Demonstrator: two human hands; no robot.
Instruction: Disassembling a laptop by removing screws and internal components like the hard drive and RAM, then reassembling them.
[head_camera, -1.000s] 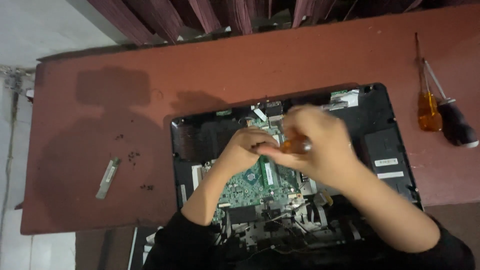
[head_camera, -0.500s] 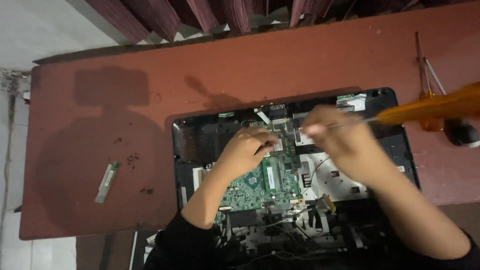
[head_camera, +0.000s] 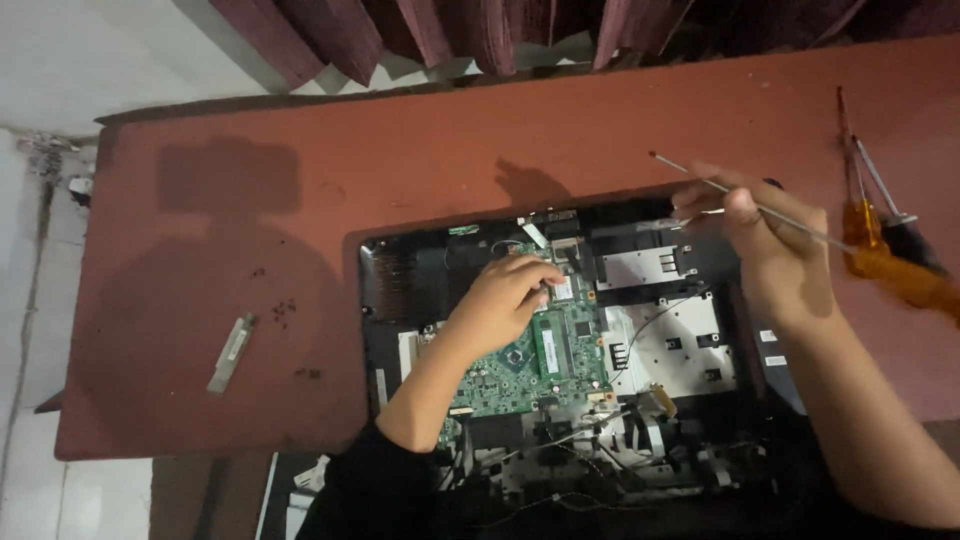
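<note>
Head camera view, looking down at an opened black laptop chassis (head_camera: 400, 270) lying on a reddish-brown wooden table (head_camera: 300, 200). The right hand (head_camera: 765, 245) is gripping a long thin metal-shafted screwdriver with an amber handle (head_camera: 800, 228); its fingers (head_camera: 745, 207) are clenched around the shaft, the tip pointing up and to the left of them, the handle trailing down to the right, so the long axis is running diagonally above the table. The left hand (head_camera: 500, 300) is resting on the green rectangular circuit board (head_camera: 530, 360) inside the chassis, fingers curled loosely and pressing near the board's top edge; whether they are pinching anything cannot be told. The board is lying just below and left of the screwdriver fingers, with the left hand nearer to it. 2 more screwdrivers, 1 amber-handled (head_camera: 858, 222) and 1 black-handled (head_camera: 905, 240), are lying right of the right hand. A small grey metal strip (head_camera: 231, 352) is sitting well apart to the left.
</note>
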